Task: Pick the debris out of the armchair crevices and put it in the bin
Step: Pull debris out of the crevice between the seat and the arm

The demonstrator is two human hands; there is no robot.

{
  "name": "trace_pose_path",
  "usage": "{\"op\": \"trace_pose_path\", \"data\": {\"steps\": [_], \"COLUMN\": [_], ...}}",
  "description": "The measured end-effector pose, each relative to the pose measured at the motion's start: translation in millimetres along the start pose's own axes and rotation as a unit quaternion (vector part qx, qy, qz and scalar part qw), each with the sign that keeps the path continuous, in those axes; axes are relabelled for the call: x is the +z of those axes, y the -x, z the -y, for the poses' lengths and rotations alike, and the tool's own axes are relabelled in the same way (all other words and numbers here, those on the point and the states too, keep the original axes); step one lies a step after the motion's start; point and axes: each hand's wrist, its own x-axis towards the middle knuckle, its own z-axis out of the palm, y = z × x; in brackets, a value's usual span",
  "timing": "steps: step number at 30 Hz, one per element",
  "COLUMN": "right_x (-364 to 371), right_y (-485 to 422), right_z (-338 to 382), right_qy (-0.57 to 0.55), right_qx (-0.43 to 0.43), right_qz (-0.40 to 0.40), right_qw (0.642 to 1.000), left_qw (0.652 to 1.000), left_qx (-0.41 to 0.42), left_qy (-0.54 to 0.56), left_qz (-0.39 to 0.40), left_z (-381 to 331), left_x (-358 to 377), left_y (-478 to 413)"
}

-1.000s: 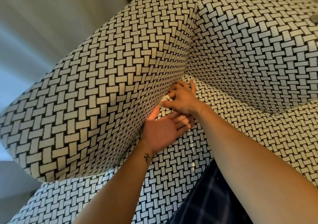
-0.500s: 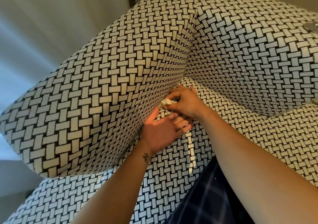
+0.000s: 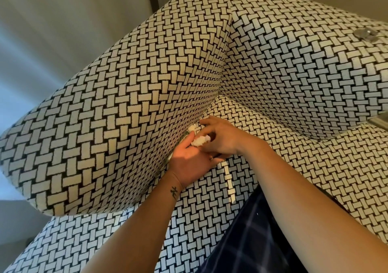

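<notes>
Basketweave armchair [image 3: 117, 113] upholstery fills the view. At the armrest-seat crevice [image 3: 207, 112] the left hand [image 3: 189, 163] lies palm-up, fingers relaxed. White crumpled debris [image 3: 200, 141] sits at its thumb tip, pinched by the curled right hand [image 3: 224, 139], which overlaps the left.

armchair [image 3: 130, 109] is a black-and-white basketweave print, the debris [image 3: 200, 141] is whitish, and the trousers [image 3: 252, 241] are navy check

**Cloth, Paper, a Glint of Plastic**

Looked matt and nubbly all over the armchair [image 3: 126, 126]: woven cloth, slightly fuzzy. Seemed soft, papery and creased in the crumpled wad [image 3: 200, 141]. Gleamed clear and glossy, like plastic, in a small piece [image 3: 365, 34] on the upholstery. Lay smooth and matt in the dark checked cloth [image 3: 252, 241].
</notes>
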Motion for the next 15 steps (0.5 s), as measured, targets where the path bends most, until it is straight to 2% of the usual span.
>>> {"op": "trace_pose_path", "data": {"steps": [8, 12, 15], "right_x": [-2.1, -9.0, -6.5], "right_y": [13.9, 11.7, -1.2], "right_z": [-0.4, 0.7, -5.7], "right_qy": [-0.053, -0.236, -0.222], "right_qx": [0.034, 0.048, 0.056], "right_qz": [0.054, 0.008, -0.067], "right_qw": [0.997, 0.971, 0.971], "left_qw": [0.998, 0.997, 0.990], "left_qx": [0.034, 0.021, 0.036], "left_qy": [-0.038, -0.029, -0.070], "left_qz": [-0.041, -0.065, -0.116], "left_z": [0.0, 0.8, 1.7], "left_x": [4.0, 5.6, 1.9], "left_y": [3.9, 3.4, 0.5]}}
